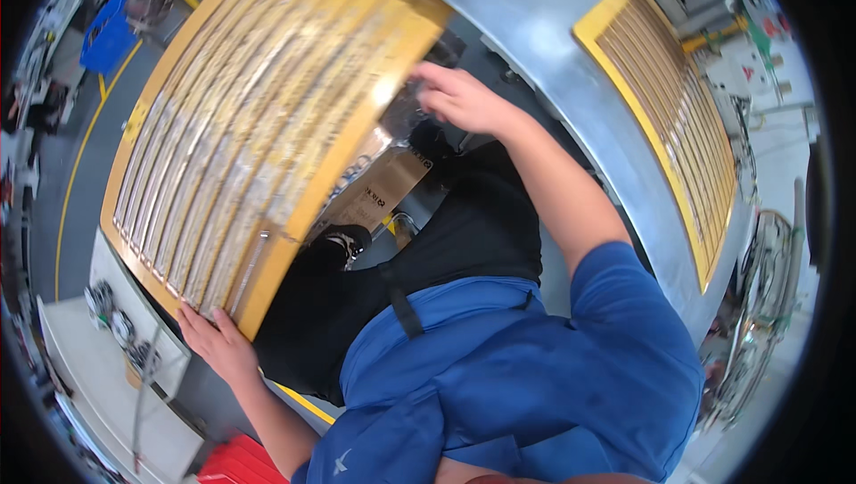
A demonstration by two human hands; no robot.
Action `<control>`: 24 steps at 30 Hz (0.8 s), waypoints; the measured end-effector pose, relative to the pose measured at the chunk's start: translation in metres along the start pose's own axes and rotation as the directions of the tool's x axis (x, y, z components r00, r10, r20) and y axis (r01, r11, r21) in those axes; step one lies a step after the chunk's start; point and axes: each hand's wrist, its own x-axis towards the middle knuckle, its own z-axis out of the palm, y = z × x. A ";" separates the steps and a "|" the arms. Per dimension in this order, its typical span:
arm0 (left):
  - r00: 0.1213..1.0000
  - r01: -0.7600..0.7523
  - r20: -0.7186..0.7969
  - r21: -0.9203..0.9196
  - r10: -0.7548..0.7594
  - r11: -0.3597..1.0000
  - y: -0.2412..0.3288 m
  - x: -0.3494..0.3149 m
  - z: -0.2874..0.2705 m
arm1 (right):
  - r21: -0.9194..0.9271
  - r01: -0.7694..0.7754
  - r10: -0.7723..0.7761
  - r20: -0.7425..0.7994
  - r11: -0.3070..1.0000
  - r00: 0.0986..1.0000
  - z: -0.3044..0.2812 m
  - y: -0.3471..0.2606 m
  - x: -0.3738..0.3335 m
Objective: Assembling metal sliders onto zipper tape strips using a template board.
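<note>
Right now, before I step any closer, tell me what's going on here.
A person in a blue top has both hands at a large yellow-framed grooved panel. The left hand has its fingers at the near corner; the right hand is by the right edge, its grip unclear. A smaller, similar panel lies on the metal worktop to the right, with neither hand on it.

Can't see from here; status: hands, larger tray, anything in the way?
Left hand on yellow tray, near corner. Right hand at its right edge, contact unclear. Second tray aside on metal table.
</note>
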 end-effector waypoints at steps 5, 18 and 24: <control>0.996 0.089 -0.031 0.032 -0.088 0.995 -0.011 0.057 0.013 | -0.072 -0.167 0.093 -0.593 0.983 0.800 -0.008 0.077 0.050; 0.986 0.166 -0.006 -0.015 -0.166 0.986 0.022 0.063 0.013 | -0.271 0.018 -0.147 -0.465 0.963 0.873 0.085 0.095 0.048; 0.983 0.170 -0.060 -0.038 -0.172 0.985 0.029 0.058 0.010 | -0.568 -0.190 -0.096 -0.436 0.801 0.895 0.100 0.051 0.069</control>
